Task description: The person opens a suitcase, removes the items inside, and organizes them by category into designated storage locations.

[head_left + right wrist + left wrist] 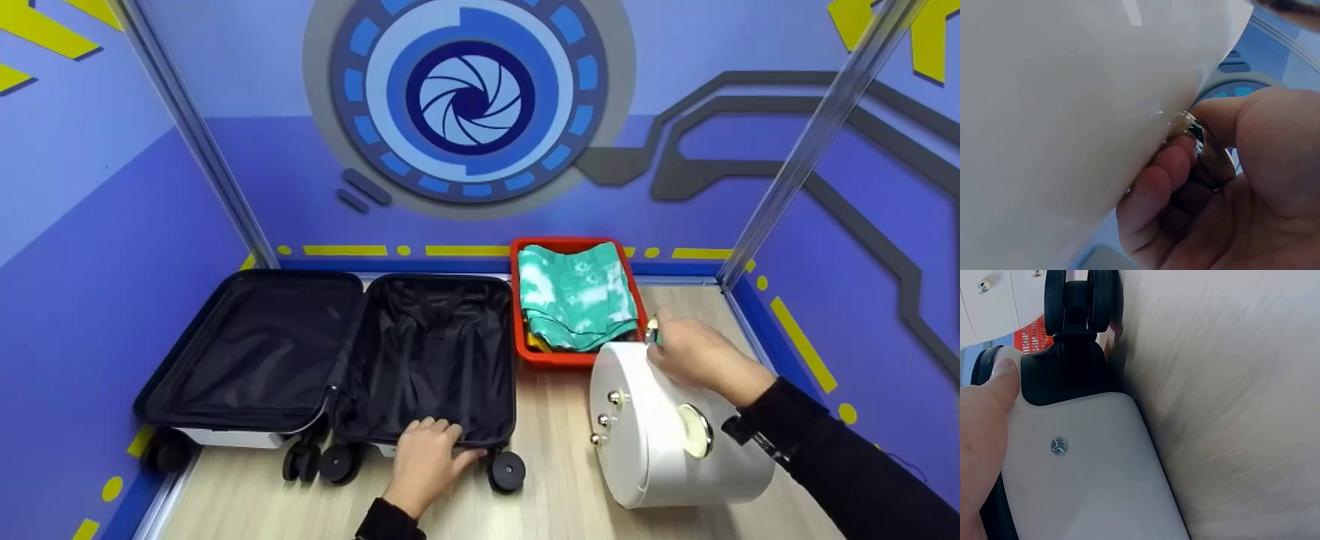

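An open suitcase [439, 360] with black lining lies with its two halves spread flat. My left hand [426, 459] grips the near rim of its right half, fingers over the edge. In the left wrist view the thumb [1004, 379] lies on the suitcase's pale ribbed shell [1095, 461], beside a black wheel [1078, 309]. At the right, my right hand [694, 352] holds the gold-coloured handle of a white rounded storage box [675, 442]. Small round knobs [615, 397] sit on the box's flat face. The right wrist view shows the fingers curled round the handle [1188, 124], against the box's smooth white side.
A red basket [517, 300] stands against the back wall, with folded green-and-white cloth [577, 292] in it. The suitcase's other half [262, 352] lies beside the left wall. Blue panels [480, 225] enclose the wood-patterned surface [555, 427] at the back and sides.
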`<act>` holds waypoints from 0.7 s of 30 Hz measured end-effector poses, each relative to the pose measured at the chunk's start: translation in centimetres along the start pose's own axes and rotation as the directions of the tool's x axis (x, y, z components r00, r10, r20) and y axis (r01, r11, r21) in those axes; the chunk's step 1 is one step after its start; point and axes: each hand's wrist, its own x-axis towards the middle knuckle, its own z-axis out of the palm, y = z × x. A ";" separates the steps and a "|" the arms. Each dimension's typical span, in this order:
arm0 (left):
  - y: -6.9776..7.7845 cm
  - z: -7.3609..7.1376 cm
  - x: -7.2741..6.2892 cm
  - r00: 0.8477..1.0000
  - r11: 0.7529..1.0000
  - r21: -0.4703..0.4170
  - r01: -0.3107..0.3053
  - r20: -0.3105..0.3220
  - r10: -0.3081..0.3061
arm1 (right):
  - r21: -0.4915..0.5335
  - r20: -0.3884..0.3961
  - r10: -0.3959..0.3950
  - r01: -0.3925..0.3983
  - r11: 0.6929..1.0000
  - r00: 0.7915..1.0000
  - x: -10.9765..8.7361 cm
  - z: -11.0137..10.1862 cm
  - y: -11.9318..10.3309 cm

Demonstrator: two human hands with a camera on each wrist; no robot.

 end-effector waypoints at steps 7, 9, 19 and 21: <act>0.1 0.0 0.0 1.000 1.000 0.001 0.003 -0.008 -0.003 | -0.009 0.018 0.006 -0.006 1.000 1.000 -0.3 -0.3 0.5; 0.1 0.0 0.0 1.000 1.000 0.002 0.003 -0.007 -0.003 | -0.009 0.031 0.002 -0.002 1.000 1.000 -0.4 -0.5 0.6; 0.1 0.0 -0.1 1.000 1.000 -0.003 0.006 -0.008 -0.006 | -0.037 0.047 -0.039 0.041 0.998 0.998 -1.0 -1.2 1.4; 0.1 0.1 -0.1 1.000 1.000 -0.002 0.004 -0.005 -0.004 | -0.036 0.033 -0.040 0.041 0.999 0.999 -1.1 -1.2 1.8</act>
